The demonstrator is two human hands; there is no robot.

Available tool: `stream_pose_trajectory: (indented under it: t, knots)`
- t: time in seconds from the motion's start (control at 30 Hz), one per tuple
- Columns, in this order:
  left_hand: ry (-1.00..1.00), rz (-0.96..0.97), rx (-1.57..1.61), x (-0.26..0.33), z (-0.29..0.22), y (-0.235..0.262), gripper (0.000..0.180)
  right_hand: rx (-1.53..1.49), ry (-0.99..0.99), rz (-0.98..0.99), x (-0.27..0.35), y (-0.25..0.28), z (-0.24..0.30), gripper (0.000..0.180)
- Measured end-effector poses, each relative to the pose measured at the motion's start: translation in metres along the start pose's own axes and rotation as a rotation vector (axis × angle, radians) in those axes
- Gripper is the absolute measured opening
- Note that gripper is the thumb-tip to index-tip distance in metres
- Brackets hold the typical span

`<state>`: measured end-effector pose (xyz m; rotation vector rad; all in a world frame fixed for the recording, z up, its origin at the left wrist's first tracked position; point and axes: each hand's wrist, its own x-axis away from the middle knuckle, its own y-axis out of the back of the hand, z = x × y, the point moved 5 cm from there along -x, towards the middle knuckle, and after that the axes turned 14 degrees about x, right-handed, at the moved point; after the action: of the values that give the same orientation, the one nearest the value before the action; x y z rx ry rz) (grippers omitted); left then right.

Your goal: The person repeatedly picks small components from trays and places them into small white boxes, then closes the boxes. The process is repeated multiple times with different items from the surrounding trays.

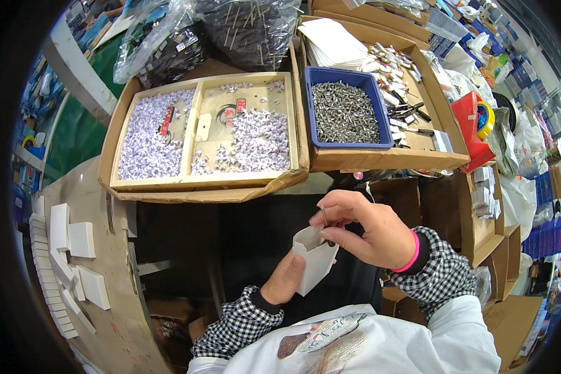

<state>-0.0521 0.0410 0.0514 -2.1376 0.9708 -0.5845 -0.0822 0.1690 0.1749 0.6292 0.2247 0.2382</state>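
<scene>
Left hand (285, 278), lower centre of frame: clamped on small white paper box (315, 258), open mouth tilted up toward upper right. Right hand (370, 229), directly above and touching mouth: fingertips pinched together on thin metal piece (323, 215), long axis near vertical. Box interior hidden; piece hard to make out.

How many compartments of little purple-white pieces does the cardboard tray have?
2: the left compartment is nearly full; the right compartment is partly bare, pieces heaped toward its right side.
</scene>
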Motion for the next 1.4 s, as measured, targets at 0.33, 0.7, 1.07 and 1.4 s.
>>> stream_pose_trajectory:
  t: [0.33, 0.7, 1.07, 1.4]
  knots:
    - [-0.172, -0.083, -0.012, 0.004, -0.008, 0.010, 0.089, -0.030, 0.009, -0.366, 0.001, -0.020, -0.002, 0.039]
    - [-0.366, -0.251, -0.189, 0.013, -0.017, 0.019, 0.088, 0.159, -0.131, -0.306, 0.003, -0.050, -0.003, 0.010]
    - [-0.265, -0.184, 0.029, 0.020, -0.017, 0.034, 0.091, 0.674, 0.333, -0.152, -0.087, 0.015, 0.030, 0.012]
    - [-0.264, -0.222, -0.114, 0.030, -0.016, 0.044, 0.091, 1.136, 0.557, 0.209, -0.202, -0.032, 0.007, 0.014]
